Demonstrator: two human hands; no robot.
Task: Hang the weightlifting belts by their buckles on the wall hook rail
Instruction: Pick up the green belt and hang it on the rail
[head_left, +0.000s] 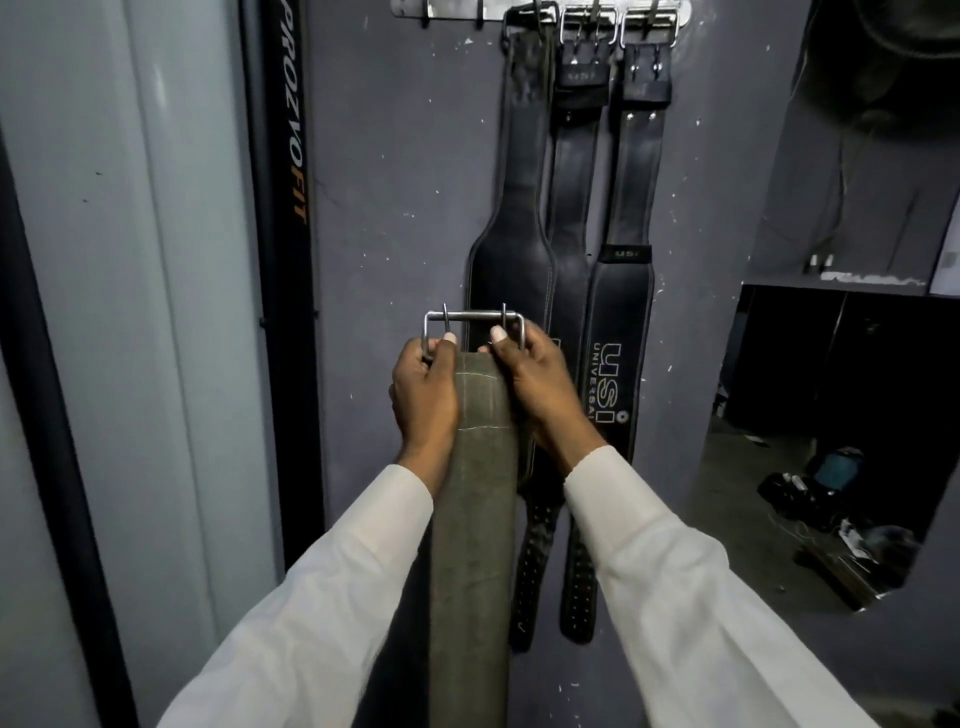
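A grey-green suede weightlifting belt (475, 519) hangs down between my arms, its steel double-prong buckle (472, 318) raised in front of the wall. My left hand (423, 395) grips the buckle's left side and the belt end. My right hand (537, 387) grips the right side, thumb against a prong. The metal hook rail (540, 9) is at the top of the view, well above the buckle. Three black belts (519, 249) (574, 171) (631, 291) hang from its right hooks by their buckles. Two bare hooks show on the rail's left part.
The grey wall (395, 182) carries the rail. A black upright marked PROZYOFIT (285, 156) stands to the left beside a pale panel. At the right, a dark recess with a shelf (841, 280) and clutter on the floor (831, 499).
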